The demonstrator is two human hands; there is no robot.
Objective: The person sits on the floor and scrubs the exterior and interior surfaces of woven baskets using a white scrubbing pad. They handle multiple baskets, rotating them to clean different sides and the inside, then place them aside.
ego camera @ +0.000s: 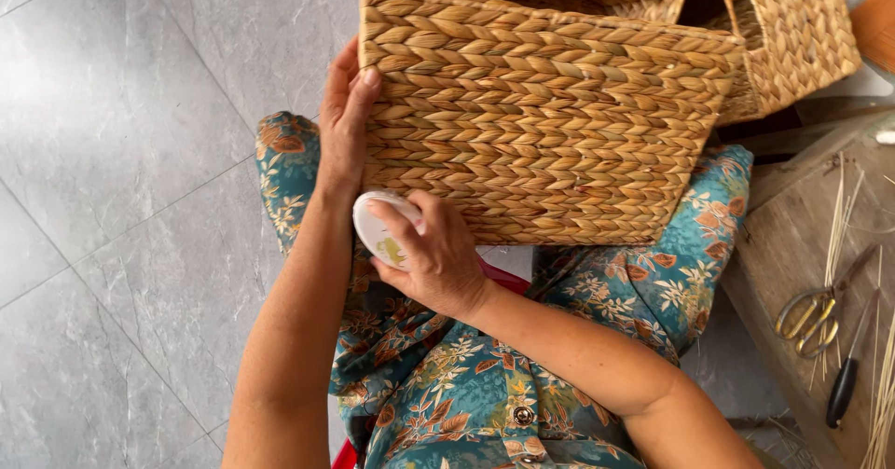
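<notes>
My left hand (343, 124) grips the light, stiff woven basket (541, 119) by its corner edge; my right hand (431, 255) clasps a small white round container (378, 231).

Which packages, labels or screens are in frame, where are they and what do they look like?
Round white container: in the right hand, against the lower left corner of the woven basket on the lap; flat disc shape, with a small yellow-green label mark on its face.
No screens, signs or other packages show.
</notes>
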